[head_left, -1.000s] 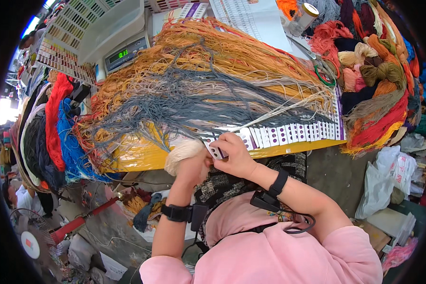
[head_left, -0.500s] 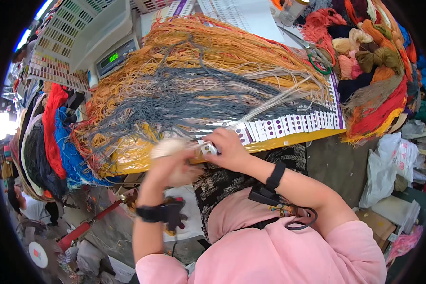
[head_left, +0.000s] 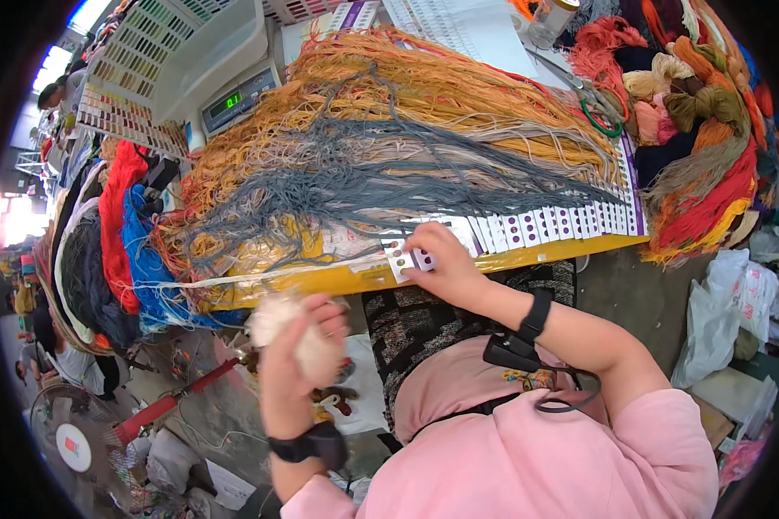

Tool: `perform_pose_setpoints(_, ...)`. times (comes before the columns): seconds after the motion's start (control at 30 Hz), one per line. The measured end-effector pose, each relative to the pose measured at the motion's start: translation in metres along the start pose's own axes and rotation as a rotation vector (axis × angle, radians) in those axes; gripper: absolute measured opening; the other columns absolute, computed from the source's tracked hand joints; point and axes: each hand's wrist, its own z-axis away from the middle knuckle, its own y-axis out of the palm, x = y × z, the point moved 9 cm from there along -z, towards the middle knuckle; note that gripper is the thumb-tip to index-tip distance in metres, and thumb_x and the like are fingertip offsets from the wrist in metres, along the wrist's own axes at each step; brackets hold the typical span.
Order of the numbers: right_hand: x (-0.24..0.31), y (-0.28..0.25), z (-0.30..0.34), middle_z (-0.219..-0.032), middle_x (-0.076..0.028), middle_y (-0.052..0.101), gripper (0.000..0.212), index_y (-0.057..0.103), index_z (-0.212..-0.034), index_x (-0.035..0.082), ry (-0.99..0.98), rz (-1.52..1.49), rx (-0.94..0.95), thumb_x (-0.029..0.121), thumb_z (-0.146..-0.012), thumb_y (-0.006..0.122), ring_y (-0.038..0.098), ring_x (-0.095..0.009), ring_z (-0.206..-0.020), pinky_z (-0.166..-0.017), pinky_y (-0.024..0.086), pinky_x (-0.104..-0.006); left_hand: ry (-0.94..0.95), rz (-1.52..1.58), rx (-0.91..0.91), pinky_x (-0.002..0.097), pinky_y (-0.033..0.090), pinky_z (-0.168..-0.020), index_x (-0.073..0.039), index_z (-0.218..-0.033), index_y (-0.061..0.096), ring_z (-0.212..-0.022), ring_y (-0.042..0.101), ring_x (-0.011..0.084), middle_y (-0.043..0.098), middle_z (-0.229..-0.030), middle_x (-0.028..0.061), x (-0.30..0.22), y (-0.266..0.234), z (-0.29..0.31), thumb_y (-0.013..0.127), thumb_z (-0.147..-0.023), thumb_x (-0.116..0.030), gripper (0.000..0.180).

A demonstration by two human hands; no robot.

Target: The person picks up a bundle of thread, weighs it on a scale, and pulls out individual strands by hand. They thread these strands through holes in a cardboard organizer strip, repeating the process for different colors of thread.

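Note:
My right hand (head_left: 446, 266) pinches a white punched thread card (head_left: 398, 261) with purple-ringed holes at the near edge of the yellow surface (head_left: 337, 281). From that card a pale cream strand (head_left: 260, 274) stretches left across the yellow edge. Closed round a cream skein of thread (head_left: 277, 327), my left hand (head_left: 307, 346) is lower and to the left, a little blurred and apart from the card. Just right of my right hand begins a row of similar cards (head_left: 545, 227), whose grey threads (head_left: 363, 177) fan out leftward over orange ones (head_left: 424, 82).
A digital scale (head_left: 238, 102) with a white tray (head_left: 208, 65) stands at the back left, beside colour sample charts (head_left: 138, 52). Scissors (head_left: 601, 112) with green handles lie at the back right near coloured skeins (head_left: 701, 130). Red skeins (head_left: 125, 225) hang left, above a fan (head_left: 74, 445).
My left hand has moved down and away from my right hand with the skein. The pale strand, earlier running up to the right, now lies to the left. The view has shifted slightly.

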Motion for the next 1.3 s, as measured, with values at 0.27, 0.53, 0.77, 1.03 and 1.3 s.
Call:
perform_pose_setpoints(0.27, 0.027, 0.008, 0.022, -0.060, -0.002, 0.054, 0.008, 0.057, -0.076, 0.000, 0.620, -1.020, 0.259, 0.007, -0.074, 0.055, 0.049, -0.006, -0.049, -0.043, 0.036, -0.0172, -0.097, 0.098, 0.472, 0.0338, 0.036, -0.085, 0.005, -0.115, 0.034, -0.099, 0.046, 0.0232, 0.044, -0.111, 0.0145, 0.054, 0.092, -0.023, 0.032, -0.085, -0.032, 0.047)
perform_pose_setpoints(0.53, 0.028, -0.013, 0.030, -0.077, -0.009, 0.057, 0.010, 0.060, -0.073, -0.001, 0.610, -1.166, 0.126, 0.006, -0.073, 0.053, 0.048, -0.006, -0.049, -0.043, 0.037, -0.0169, -0.021, -0.011, 0.293, 0.0298, 0.043, -0.073, 0.006, -0.104, 0.044, -0.086, 0.052, 0.0195, 0.052, -0.099, 0.0144, 0.058, 0.099, -0.019, 0.047, -0.078, -0.008, 0.030)
perform_pose_setpoints(0.77, 0.034, -0.020, 0.030, -0.080, -0.008, 0.057, 0.012, 0.059, -0.075, -0.002, 0.630, -1.296, 0.203, 0.008, -0.074, 0.052, 0.046, -0.006, -0.048, -0.045, 0.037, -0.0171, -0.038, 0.123, 0.211, 0.0289, 0.042, -0.073, 0.007, -0.104, 0.044, -0.085, 0.052, 0.0183, 0.052, -0.095, 0.0128, 0.065, 0.088, -0.025, 0.044, -0.081, -0.015, 0.032)
perform_pose_setpoints(1.03, 0.027, -0.022, 0.033, -0.069, -0.002, 0.056, 0.011, 0.058, -0.080, -0.002, 0.672, -1.126, 0.153, 0.008, -0.074, 0.057, 0.045, -0.003, -0.050, -0.043, 0.034, -0.0152, -0.050, 0.124, 0.222, 0.0286, 0.043, -0.073, 0.006, -0.106, 0.044, -0.082, 0.053, 0.0164, 0.053, -0.092, 0.0103, 0.067, 0.095, -0.023, 0.046, -0.080, -0.014, 0.032)
perform_pose_setpoints(1.3, 0.028, -0.022, 0.033, -0.081, -0.002, 0.056, 0.011, 0.058, -0.080, -0.002, 0.682, -1.103, 0.130, 0.006, -0.073, 0.057, 0.049, -0.003, -0.061, -0.048, 0.038, -0.0157, -0.037, 0.097, 0.178, 0.0276, 0.042, -0.076, 0.006, -0.105, 0.044, -0.087, 0.051, 0.0163, 0.052, -0.096, 0.0109, 0.068, 0.093, -0.025, 0.048, -0.079, -0.011, 0.031)
